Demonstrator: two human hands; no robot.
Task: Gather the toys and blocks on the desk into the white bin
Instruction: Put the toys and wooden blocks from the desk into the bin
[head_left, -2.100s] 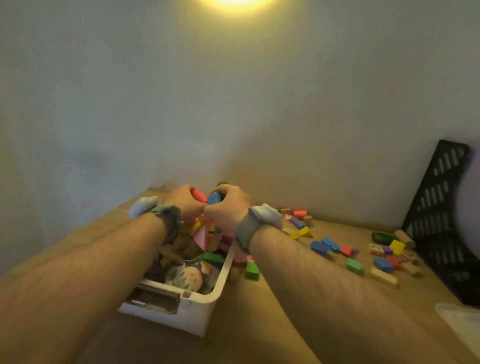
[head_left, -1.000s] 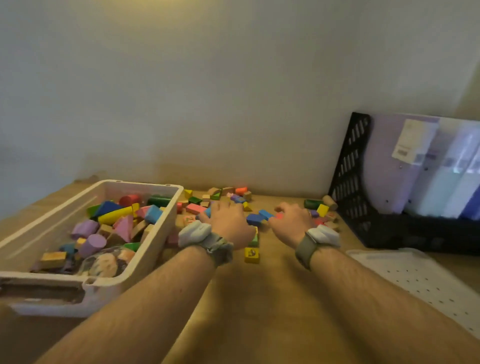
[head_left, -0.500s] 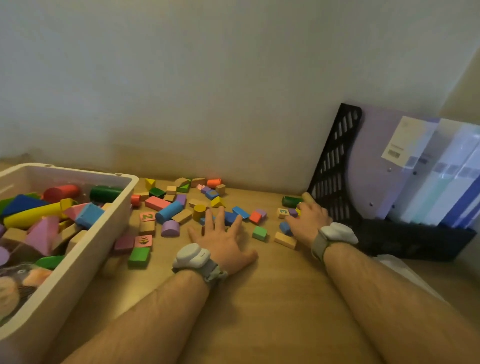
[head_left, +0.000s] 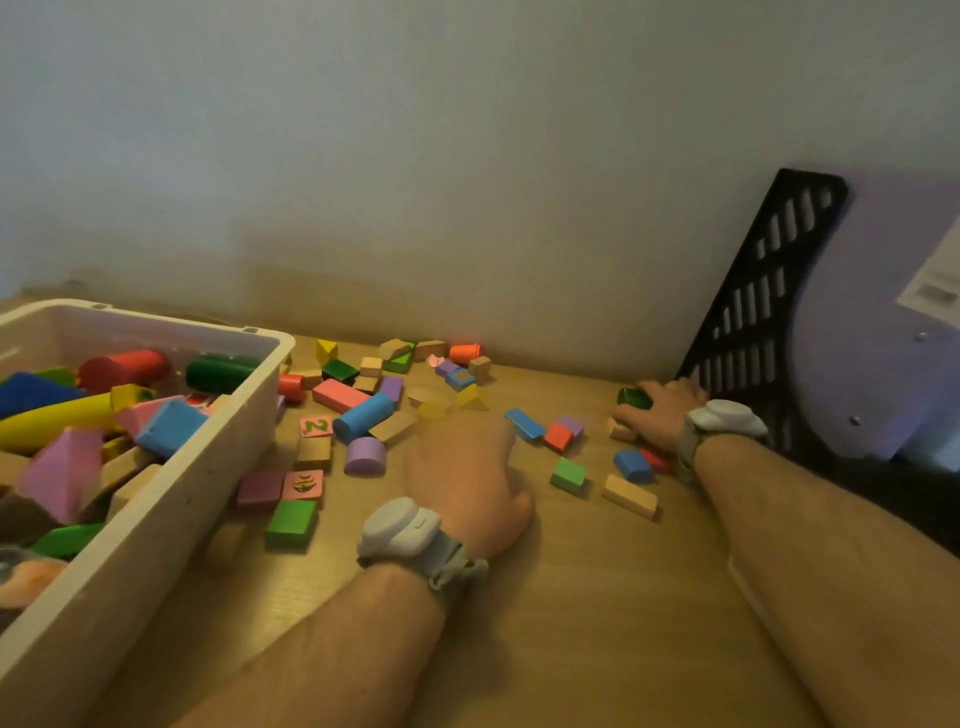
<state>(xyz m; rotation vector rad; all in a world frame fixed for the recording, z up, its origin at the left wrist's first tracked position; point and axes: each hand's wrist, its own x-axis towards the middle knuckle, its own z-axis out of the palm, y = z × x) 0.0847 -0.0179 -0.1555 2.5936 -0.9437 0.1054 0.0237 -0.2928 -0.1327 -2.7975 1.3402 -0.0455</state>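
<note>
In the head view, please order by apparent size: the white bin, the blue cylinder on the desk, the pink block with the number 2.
1. white bin
2. blue cylinder
3. pink block with the number 2

A single head-worn camera looks forward and down from close above the tabletop (head_left: 597, 597), toward the wall (head_left: 467, 156) behind it. Both forearms reach in from the bottom edge, the white bin (head_left: 171, 493) cut off at left.

The counter (head_left: 597, 597) looks like pale wood with a smooth, matt grain. The bin (head_left: 171, 499) is white plastic with a dull sheen, and the blocks (head_left: 363, 415) look like painted wood, some left bare. The file rack (head_left: 753, 312) is black slotted plastic.
</note>
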